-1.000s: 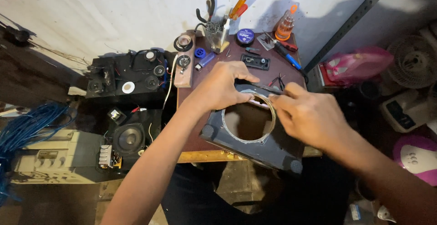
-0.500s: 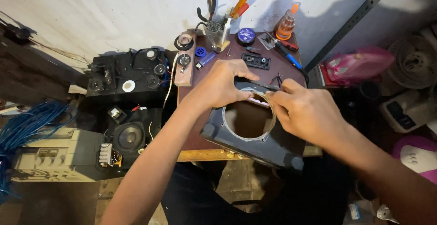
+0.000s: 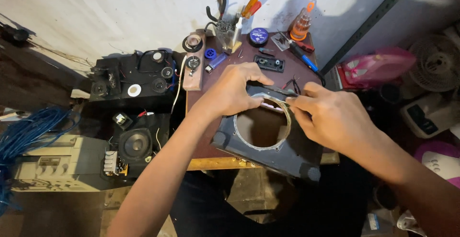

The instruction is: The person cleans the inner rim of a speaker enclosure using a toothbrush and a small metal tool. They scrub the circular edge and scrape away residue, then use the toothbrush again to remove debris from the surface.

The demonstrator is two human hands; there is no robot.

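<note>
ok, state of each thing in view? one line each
Speaker panel: flat on table, round cutout empty.
Left hand: gripping the cutout's far rim.
Right hand: pinching the rim beside it.
Tool cup: upright, holding pliers and screwdrivers.
Black speaker box: driver fitted, wires exposed.
Blue cable: loosely coiled.

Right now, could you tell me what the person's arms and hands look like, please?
Both forearms are bare, with no sleeves in view. The left hand and right hand wear no gloves, rings or watch that I can see.
</note>
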